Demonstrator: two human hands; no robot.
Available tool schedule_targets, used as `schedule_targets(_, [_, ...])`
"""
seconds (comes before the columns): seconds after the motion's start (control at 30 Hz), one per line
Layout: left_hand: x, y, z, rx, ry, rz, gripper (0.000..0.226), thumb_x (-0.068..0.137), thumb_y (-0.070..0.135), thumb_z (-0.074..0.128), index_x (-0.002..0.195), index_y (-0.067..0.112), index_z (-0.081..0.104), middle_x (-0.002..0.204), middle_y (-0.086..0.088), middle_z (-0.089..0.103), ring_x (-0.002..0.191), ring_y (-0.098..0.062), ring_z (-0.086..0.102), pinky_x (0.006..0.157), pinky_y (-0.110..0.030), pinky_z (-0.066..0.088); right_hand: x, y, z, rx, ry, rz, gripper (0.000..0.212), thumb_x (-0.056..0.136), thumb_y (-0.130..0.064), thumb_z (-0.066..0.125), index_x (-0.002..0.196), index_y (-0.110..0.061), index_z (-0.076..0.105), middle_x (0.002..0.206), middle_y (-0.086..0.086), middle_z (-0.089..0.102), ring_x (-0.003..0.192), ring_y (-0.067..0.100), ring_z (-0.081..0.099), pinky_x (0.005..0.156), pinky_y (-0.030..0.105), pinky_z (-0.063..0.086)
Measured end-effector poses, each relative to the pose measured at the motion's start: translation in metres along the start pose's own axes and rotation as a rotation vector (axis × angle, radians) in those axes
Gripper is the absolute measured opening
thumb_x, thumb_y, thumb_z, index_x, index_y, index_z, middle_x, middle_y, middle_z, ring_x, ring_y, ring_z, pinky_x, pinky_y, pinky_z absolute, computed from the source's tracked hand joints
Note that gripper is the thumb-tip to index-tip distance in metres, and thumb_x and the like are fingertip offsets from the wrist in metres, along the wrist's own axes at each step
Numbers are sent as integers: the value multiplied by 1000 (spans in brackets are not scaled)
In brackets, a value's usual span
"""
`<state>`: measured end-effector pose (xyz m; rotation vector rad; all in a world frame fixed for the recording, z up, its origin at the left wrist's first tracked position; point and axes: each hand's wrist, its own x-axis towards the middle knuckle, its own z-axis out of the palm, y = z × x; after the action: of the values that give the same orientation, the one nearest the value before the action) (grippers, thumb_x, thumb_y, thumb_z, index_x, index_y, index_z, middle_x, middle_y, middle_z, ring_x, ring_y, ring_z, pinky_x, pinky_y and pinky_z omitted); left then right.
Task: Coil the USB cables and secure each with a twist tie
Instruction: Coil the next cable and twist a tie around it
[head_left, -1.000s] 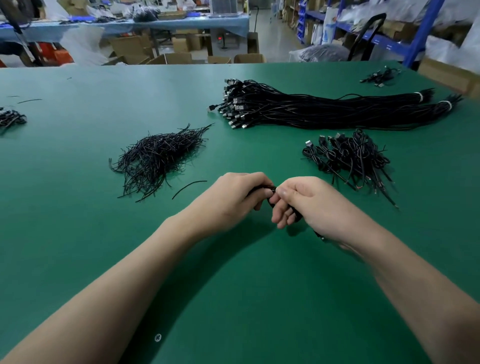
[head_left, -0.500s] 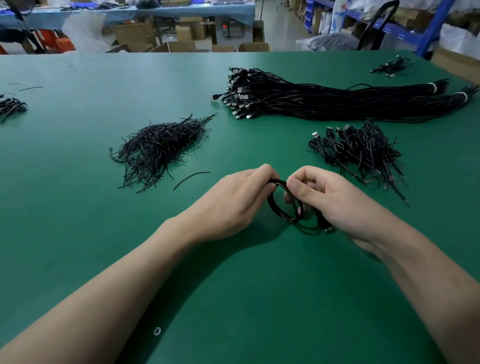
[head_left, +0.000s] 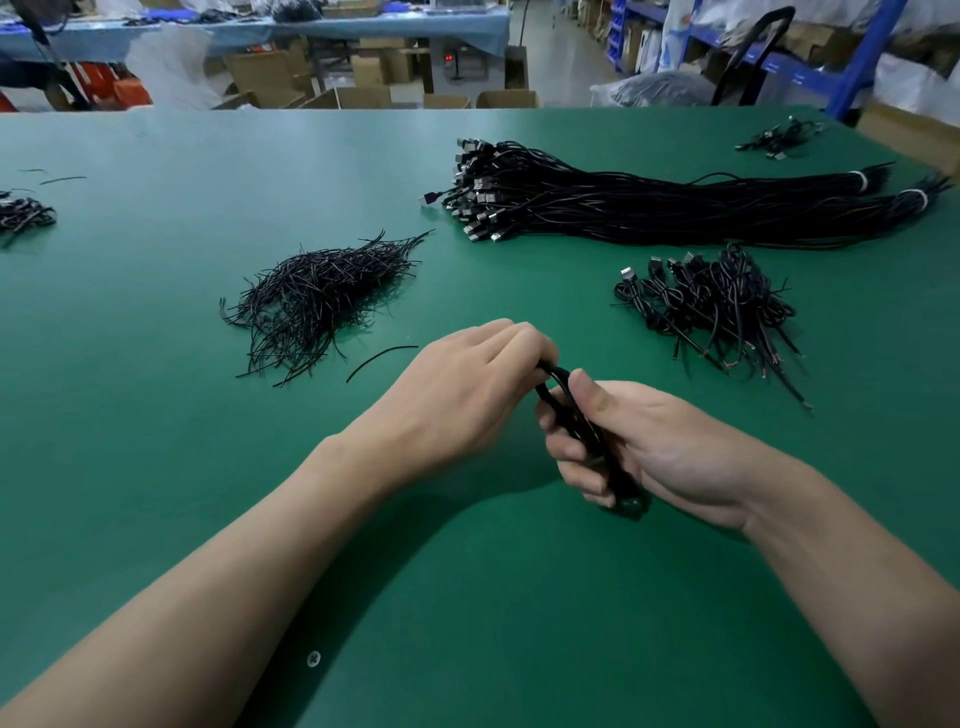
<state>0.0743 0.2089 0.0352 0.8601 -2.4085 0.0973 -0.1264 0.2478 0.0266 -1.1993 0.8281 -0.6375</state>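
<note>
A black USB cable (head_left: 587, 431), folded into a narrow coil, sits between my two hands over the green table (head_left: 467, 597). My right hand (head_left: 654, 441) grips the coil in its fist, thumb on top. My left hand (head_left: 467, 389) pinches the coil's upper end with curled fingers. A loose pile of black twist ties (head_left: 317, 296) lies to the left, and a single twist tie (head_left: 382, 358) lies apart beside my left hand. Straight USB cables (head_left: 649, 208) lie bundled at the back. Coiled, tied cables (head_left: 711, 306) are heaped at the right.
A few more cables (head_left: 779, 137) lie at the far right corner and another small heap (head_left: 21, 215) at the left edge. Beyond the table's far edge stand cardboard boxes (head_left: 363, 96) and blue shelving (head_left: 862, 57).
The open round loop of cable has been squeezed flat into a narrow bundle. My right hand has turned and closed round it; my left hand still holds the top end.
</note>
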Motion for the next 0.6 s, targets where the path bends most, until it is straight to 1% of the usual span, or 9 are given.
schedule_targets(0.1, [0,-3,0,40,-19,39,19,102,13,46,98,1,60,87,-7,61,79,-21,45,68,-23,27,1,1,3,-78,49,-7,47,94,-57,43,98,-11,51,71,-1,51,53,14,43,47,24,35])
schedule_targets(0.17, [0,-4,1,62,-28,53,18,103,12,46,98,2,60,87,-7,61,79,-23,46,68,-25,29,2,1,3,-60,46,3,46,94,-57,44,98,-11,50,71,0,53,50,12,39,44,22,31])
schedule_targets(0.27, [0,-8,1,106,-40,95,4,99,3,56,99,3,61,87,-6,59,78,-22,43,67,-28,32,1,1,2,7,31,24,47,95,-58,44,101,-11,52,74,1,54,53,11,31,45,20,24])
schedule_targets(0.3, [0,-8,2,124,-49,115,5,98,1,57,100,4,61,87,-5,58,78,-21,42,67,-29,34,0,2,2,20,20,30,50,95,-60,43,104,-11,53,74,1,52,55,11,28,46,21,22])
schedule_targets(0.37, [0,-7,1,143,-64,154,12,97,1,51,100,5,62,88,-4,57,77,-20,39,68,-31,37,0,2,1,31,-9,41,57,93,-64,44,108,-10,55,74,-1,46,58,11,24,47,22,19])
schedule_targets(0.47, [0,-4,0,144,-71,174,21,95,7,41,99,6,62,87,-4,57,77,-18,35,67,-27,31,0,3,1,15,-25,43,60,91,-62,50,113,-7,56,73,-3,35,58,10,22,47,21,17])
schedule_targets(0.53, [-1,-4,0,145,-56,179,19,96,4,42,99,5,60,87,-4,56,76,-19,34,67,-24,23,1,3,1,18,-32,52,50,91,-58,50,102,-10,54,72,-3,32,56,9,24,46,21,18])
schedule_targets(0.6, [-2,-5,0,140,-24,187,14,96,1,45,101,7,56,87,-4,54,76,-19,35,69,-22,19,1,3,1,22,-50,55,42,93,-56,48,92,-14,47,70,-3,36,53,9,32,44,19,22])
